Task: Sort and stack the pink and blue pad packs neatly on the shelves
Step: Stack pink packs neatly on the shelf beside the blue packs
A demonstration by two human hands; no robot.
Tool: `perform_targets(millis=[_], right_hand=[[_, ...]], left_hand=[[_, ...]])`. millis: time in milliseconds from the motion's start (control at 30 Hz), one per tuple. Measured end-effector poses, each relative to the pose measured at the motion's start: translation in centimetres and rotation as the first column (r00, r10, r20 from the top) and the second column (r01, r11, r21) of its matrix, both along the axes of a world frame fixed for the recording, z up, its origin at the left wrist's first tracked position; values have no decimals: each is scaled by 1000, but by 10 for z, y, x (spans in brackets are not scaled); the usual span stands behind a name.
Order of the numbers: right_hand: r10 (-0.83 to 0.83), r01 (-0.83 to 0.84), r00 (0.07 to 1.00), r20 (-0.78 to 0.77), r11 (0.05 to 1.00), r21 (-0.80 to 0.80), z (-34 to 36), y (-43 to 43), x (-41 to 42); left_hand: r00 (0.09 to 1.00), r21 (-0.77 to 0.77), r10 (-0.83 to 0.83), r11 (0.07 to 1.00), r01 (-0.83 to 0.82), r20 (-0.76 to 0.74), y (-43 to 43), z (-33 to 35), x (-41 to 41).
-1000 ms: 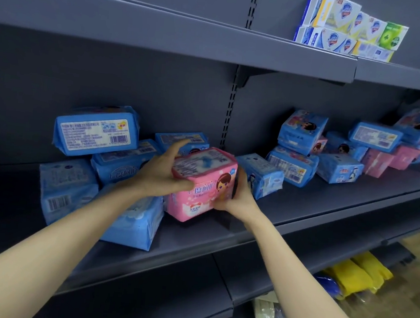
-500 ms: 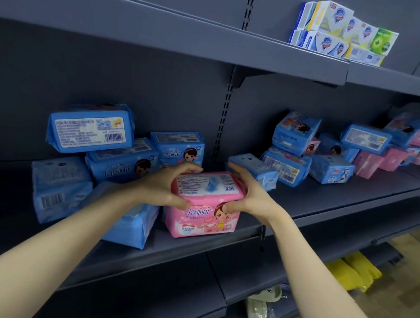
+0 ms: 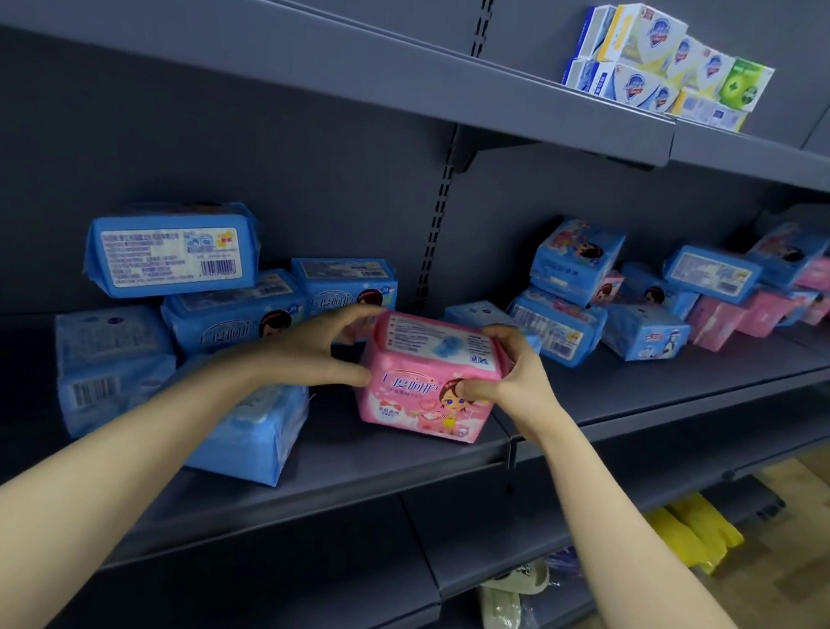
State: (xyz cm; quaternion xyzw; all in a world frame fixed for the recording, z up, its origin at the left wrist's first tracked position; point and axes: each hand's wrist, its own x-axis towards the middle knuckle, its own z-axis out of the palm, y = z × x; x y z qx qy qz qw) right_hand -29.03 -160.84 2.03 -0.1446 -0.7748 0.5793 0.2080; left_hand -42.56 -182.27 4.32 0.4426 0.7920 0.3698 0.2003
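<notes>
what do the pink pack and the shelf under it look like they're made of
Pink pack: likely thin glossy plastic film, given its sheen and crimped edges. Shelf: seemingly painted metal, matte dark grey, with a thin folded front lip.

A shop aisle: grey metal display shelves (image 3: pixel 649 387) with barcoded pad packs (image 3: pixel 173 250) and stacked soap boxes (image 3: pixel 670 65).

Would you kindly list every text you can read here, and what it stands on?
"度呵护", first character unclear: front of pink plastic pad pack.
Same characters, blurrier: blue plastic pad pack left of it.
Barcode label on topmost blue pack, white cardboard soap boxes: too small to read.
</notes>
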Motion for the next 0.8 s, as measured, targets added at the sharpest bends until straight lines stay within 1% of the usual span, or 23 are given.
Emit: perform_targets(millis=[100,167,233,300,333,367,433,500,567,600,700,800], right_hand=[[3,-3,999,39,1000,11,0,0,0],[-19,19,999,36,1000,4,1,0,0],[-74,75,997,27,996,-53,4,0,0],[-144,147,989,27,967,-208,6,1,-1],[-175,177,984,33,935,-306,8,2,-1],[-190,193,981,48,893,-407,9,4,-2],[-167,190,981,94,777,-600,13,6,-2],[-122,194,981,152,682,-705,18,1,1],[-94,193,980,173,621,-760,20,-2,4],[-77,183,982,172,607,-773,22,-3,5],[-46,168,983,176,597,-785,22,-8,6],[-38,194,976,213,588,-785,17,-12,5]], left_hand=[[1000,-35,10,999,-10,6,3,-3,5],[1000,-45,4,999,-5,-21,7,-4,8],[998,-29,20,999,-22,-57,10,-5,9],[997,29,59,998,-57,-55,11,-5,7],[997,56,70,996,-68,-42,11,-4,6],[997,76,71,995,-70,-22,11,-3,5],[998,100,57,993,-58,14,9,0,3],[999,108,38,993,-41,28,9,2,4],[999,121,32,992,-34,20,11,3,5],[999,128,33,991,-35,20,12,3,5],[1000,152,19,988,-18,-9,15,4,8],[996,154,36,988,-22,-87,15,7,13]])
